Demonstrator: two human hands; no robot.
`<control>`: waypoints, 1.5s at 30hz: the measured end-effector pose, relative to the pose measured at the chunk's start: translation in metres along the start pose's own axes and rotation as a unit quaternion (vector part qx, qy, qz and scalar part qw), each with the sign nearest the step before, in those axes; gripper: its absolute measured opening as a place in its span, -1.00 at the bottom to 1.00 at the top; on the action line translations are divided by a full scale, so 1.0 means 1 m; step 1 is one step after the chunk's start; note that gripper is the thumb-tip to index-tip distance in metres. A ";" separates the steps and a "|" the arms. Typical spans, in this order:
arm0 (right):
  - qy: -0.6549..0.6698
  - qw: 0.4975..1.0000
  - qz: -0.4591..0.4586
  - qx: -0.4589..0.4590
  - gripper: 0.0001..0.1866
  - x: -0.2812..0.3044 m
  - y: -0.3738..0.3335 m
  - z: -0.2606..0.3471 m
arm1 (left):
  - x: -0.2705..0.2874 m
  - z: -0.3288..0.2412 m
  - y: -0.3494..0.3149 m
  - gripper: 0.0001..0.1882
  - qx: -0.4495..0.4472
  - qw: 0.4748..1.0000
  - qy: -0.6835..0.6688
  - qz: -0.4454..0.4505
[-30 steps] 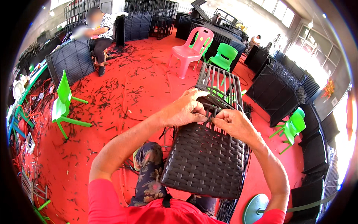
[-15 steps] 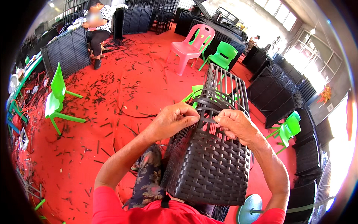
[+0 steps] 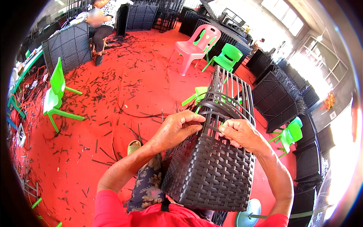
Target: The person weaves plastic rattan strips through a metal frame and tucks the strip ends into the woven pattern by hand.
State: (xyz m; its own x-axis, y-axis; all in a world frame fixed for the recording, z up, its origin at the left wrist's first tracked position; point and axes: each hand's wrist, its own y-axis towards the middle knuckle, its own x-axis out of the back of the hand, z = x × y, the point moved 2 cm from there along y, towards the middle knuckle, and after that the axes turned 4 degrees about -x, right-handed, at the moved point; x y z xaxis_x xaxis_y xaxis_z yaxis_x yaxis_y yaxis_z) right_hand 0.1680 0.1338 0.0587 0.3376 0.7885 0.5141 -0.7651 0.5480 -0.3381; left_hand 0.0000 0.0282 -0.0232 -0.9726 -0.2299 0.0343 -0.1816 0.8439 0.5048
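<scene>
A long black frame [image 3: 247, 98], woven with flat plastic strips on its near part, stands tilted before me against my legs. Its woven end [image 3: 215, 174] faces me, and bare bars run away at the far part. My right hand [image 3: 240, 134] pinches a flat black strip [image 3: 213, 127] above the top woven row. At the frame's left corner, my left hand [image 3: 181, 128] has its bent thumb and fingers around the same strip's other side; the exact contact is partly hidden. Loose loops of strip [image 3: 217, 100] arch over the bars just beyond both hands.
Strip scraps litter the red floor [image 3: 94, 151]. Green chairs stand at left [image 3: 56, 94], ahead [image 3: 227, 56] and right [image 3: 289, 136], beside a pink chair [image 3: 194, 47]. A person [image 3: 102, 22] sits far left by a black panel [image 3: 70, 47]. A round teal base [image 3: 247, 213] is near my right.
My left thumb and forefinger have parted slightly at the frame's corner. The right hand's pinch has moved slightly downward. The view has shifted a little, and my foot now shows below the left forearm.
</scene>
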 end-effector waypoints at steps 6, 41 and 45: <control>0.064 0.998 0.011 -0.004 -0.71 0.006 -0.001 -0.002 | -0.001 -0.002 0.000 -0.78 0.020 1.000 -0.009 0.002; -0.214 0.948 -0.229 0.050 -0.79 0.048 -0.081 -0.042 | -0.114 0.012 0.044 -0.77 0.049 0.985 -0.112 0.124; -0.127 0.955 -0.265 0.031 -0.83 0.063 -0.098 -0.066 | -0.150 0.022 0.049 -0.80 0.040 0.971 -0.193 0.135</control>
State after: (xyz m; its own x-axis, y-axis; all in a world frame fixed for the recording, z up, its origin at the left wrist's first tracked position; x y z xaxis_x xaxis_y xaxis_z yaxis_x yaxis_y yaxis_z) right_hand 0.3001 0.1483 0.0720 0.5488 0.3070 0.7776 -0.5567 0.8281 0.0660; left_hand 0.1336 0.1146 -0.0226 -0.9655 0.1914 -0.1767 0.0927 0.8864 0.4535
